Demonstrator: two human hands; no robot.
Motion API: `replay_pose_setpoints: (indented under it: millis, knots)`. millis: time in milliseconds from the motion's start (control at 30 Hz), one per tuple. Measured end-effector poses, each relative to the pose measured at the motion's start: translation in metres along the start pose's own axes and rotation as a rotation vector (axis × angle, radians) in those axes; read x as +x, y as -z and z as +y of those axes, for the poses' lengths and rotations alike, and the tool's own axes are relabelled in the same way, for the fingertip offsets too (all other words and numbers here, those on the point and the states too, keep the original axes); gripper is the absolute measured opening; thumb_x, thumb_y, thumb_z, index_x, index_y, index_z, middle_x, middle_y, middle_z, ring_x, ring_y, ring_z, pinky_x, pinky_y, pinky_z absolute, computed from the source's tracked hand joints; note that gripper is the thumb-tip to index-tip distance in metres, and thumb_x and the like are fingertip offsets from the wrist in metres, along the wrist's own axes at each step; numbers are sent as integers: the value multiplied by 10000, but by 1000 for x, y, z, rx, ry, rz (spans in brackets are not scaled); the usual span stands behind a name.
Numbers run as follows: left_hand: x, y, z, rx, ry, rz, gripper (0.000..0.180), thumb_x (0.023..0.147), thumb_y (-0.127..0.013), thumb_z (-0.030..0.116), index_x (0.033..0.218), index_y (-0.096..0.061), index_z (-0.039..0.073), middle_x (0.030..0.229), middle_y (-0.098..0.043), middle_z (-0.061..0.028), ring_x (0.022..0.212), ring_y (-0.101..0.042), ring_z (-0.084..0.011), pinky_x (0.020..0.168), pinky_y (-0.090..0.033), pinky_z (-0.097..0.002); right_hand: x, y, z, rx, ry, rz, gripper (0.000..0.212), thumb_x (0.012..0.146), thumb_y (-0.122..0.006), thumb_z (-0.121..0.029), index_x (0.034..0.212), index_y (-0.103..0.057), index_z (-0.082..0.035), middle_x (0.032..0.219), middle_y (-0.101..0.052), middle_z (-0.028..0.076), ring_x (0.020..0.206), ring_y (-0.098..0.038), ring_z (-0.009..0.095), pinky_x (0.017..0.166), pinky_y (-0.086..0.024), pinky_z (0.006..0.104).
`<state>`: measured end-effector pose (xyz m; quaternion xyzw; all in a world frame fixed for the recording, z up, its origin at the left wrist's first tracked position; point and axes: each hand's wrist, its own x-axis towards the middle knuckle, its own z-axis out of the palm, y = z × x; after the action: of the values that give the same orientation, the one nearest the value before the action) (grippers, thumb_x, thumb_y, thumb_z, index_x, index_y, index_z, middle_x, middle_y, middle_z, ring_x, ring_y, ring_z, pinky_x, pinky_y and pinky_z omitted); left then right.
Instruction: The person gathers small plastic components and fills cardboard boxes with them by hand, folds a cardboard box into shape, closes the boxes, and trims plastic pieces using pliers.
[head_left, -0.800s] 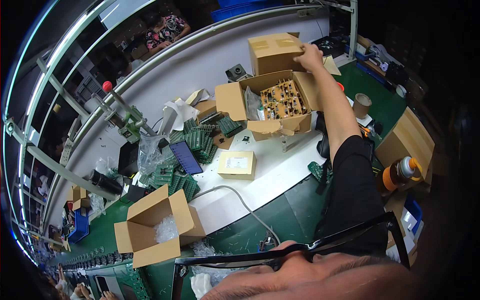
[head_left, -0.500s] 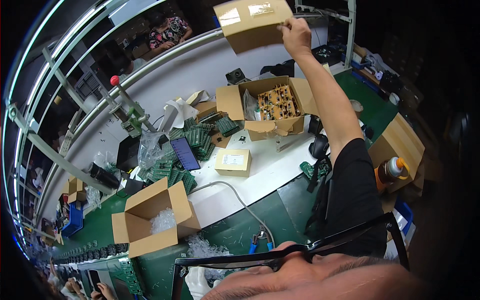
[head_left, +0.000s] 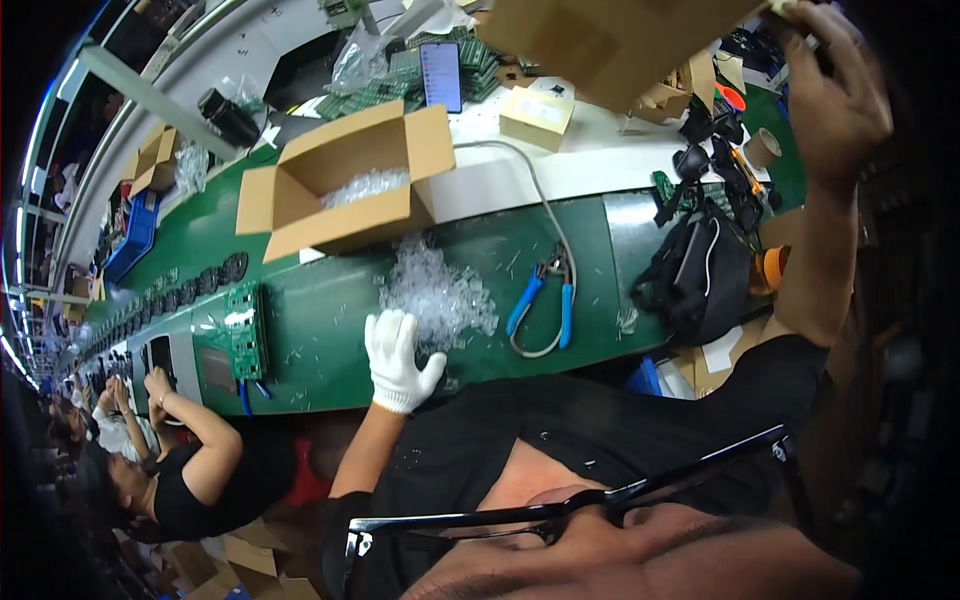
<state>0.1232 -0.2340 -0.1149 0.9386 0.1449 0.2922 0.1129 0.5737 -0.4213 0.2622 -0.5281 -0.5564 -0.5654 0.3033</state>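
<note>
A raised cardboard box crosses the top edge of the head view, and my bare right hand has its fingers closed at the box's right corner. Part of that box is out of view. My left hand, in a white knitted glove, lies with fingers stretched out at the near edge of a heap of small clear plastic pieces on the green bench. Beyond the heap stands an open carton with more clear pieces inside. Blue-handled cutters on a grey cable lie right of the heap.
A small cream box, a phone and stacked green circuit boards are at the back. A black bag lies at right. Further left are a green board, a row of black parts and a co-worker.
My view has tilted downward. The box in my right hand has come nearer from above the back rail. My gloved left hand, mostly hidden before, now shows fully by the plastic heap.
</note>
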Motion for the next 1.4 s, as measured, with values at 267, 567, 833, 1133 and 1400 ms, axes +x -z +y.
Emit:
replay_pose_setpoints:
  millis: [267, 567, 833, 1133, 1400]
  knots:
    - [19, 36, -8, -471, 201, 323, 840, 861, -839, 42, 1605, -458, -45, 1425, -639, -241, 1290, -648, -388, 1195, -462, -501, 9, 82, -140, 93, 44, -391, 354, 723, -835, 198, 1044, -772, 62, 988, -685, 129, 949, -711, 300, 846, -601, 387]
    - [121, 160, 19, -1603, -5, -210, 1095, 944, -802, 321, 1768, -129, 63, 1677, -437, -206, 1560, -411, -332, 1270, -357, -464, 25, 117, -307, 133, 258, -667, 335, 603, -743, -26, 916, -724, 90, 939, -633, 153, 919, -701, 346, 720, -616, 408]
    - [138, 123, 69, -1015, -192, -192, 481, 1005, -720, 374, 1287, -719, -16, 1122, -786, -210, 989, -762, -320, 877, -597, -424, 8, 159, -388, 67, 243, -774, 329, 581, -755, -37, 888, -753, 81, 928, -679, 125, 899, -703, 278, 620, -552, 347]
    - [61, 81, 83, -1041, -17, -159, 274, 1059, -717, 195, 1262, -750, 13, 1033, -799, -206, 921, -804, -324, 827, -621, -373, -53, 222, -388, 121, -517, -434, 659, 949, -865, -471, 1265, -699, 83, 1165, -748, 201, 1064, -747, 332, 947, -601, 428]
    - [-10, 57, 80, -758, -311, 96, 385, 909, -827, 58, 1290, -772, 46, 1027, -797, -209, 868, -788, -378, 781, -633, -428, -129, 243, -336, 514, -1303, -522, 971, 959, -817, -555, 1691, -383, -86, 1589, -559, 188, 1477, -517, 308, 1179, -453, 446]
